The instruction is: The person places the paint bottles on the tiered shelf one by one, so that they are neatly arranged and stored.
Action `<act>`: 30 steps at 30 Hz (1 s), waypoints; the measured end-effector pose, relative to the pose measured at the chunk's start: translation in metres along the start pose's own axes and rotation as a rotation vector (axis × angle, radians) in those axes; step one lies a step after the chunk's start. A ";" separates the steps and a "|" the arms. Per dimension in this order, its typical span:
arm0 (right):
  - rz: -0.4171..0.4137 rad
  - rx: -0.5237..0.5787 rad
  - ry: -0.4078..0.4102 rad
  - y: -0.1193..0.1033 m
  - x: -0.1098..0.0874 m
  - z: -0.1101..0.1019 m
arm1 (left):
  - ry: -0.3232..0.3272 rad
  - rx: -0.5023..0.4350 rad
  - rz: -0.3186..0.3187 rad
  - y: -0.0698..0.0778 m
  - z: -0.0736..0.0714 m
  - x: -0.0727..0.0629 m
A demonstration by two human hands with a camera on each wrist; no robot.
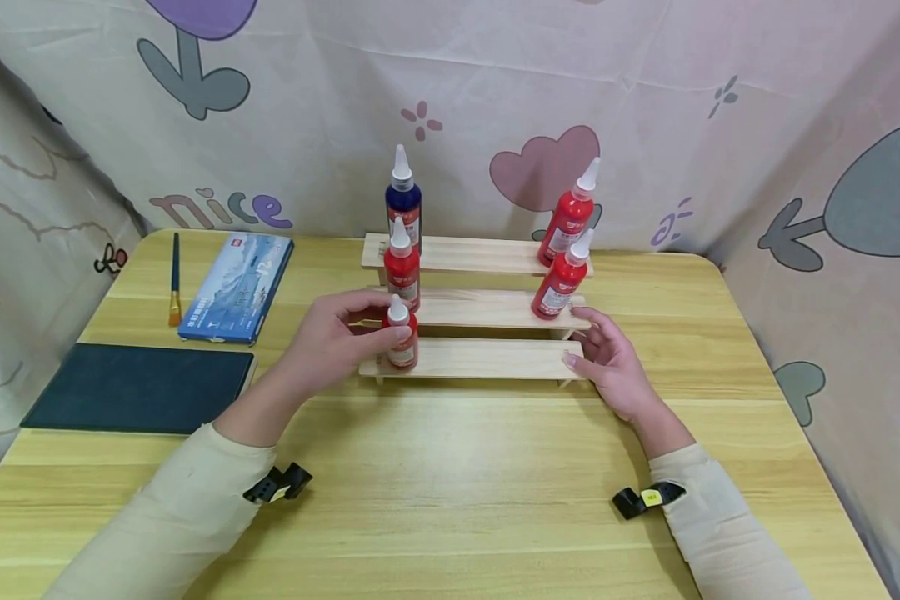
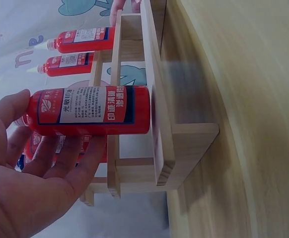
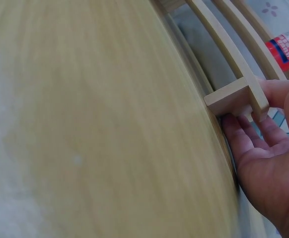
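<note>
My left hand (image 1: 328, 340) holds a red ink bottle (image 1: 402, 357) with a white nozzle cap, gripping it near its neck. This bottle stands upright at the left end of the lowest step of a three-step wooden rack (image 1: 487, 360). My right hand (image 1: 613, 368) grips the rack's right end, thumb over the lowest step and fingers around its side and underneath. Behind the held bottle, another red bottle (image 1: 402, 271) stands on the middle step and a dark blue bottle (image 1: 403, 198) on the top one. Two more red bottles (image 1: 558, 286) stand on the right.
On the left of the wooden table (image 1: 450, 483) lie a brush (image 1: 175, 279), a blue box (image 1: 232, 287) and a dark notebook (image 1: 138, 387). A patterned cloth (image 1: 330, 108) hangs behind and at both sides of the table.
</note>
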State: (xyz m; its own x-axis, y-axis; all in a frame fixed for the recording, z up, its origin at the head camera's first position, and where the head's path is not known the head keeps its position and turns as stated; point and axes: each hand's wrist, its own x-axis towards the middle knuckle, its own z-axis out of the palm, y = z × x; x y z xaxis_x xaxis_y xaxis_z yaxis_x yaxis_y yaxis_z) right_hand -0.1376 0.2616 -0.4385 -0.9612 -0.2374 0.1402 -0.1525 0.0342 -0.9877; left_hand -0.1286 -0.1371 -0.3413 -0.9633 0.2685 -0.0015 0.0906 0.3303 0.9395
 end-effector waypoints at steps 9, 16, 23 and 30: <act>-0.008 -0.002 0.007 -0.001 0.002 0.000 | 0.001 0.001 -0.012 -0.001 0.001 0.001; 0.009 -0.004 0.002 -0.002 0.001 0.001 | -0.006 0.025 -0.027 -0.001 0.000 0.002; 0.017 -0.016 -0.001 -0.002 0.001 0.001 | -0.005 0.017 -0.010 -0.004 -0.001 0.001; 0.012 -0.034 0.000 -0.001 0.001 0.001 | 0.041 -0.042 0.034 -0.011 -0.003 -0.006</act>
State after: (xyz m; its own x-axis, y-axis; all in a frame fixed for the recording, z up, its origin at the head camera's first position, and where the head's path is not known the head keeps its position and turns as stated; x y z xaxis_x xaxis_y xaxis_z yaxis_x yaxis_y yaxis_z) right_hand -0.1384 0.2603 -0.4373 -0.9631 -0.2364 0.1287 -0.1491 0.0702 -0.9863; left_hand -0.1245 -0.1448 -0.3512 -0.9695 0.2413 0.0437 0.1133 0.2828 0.9525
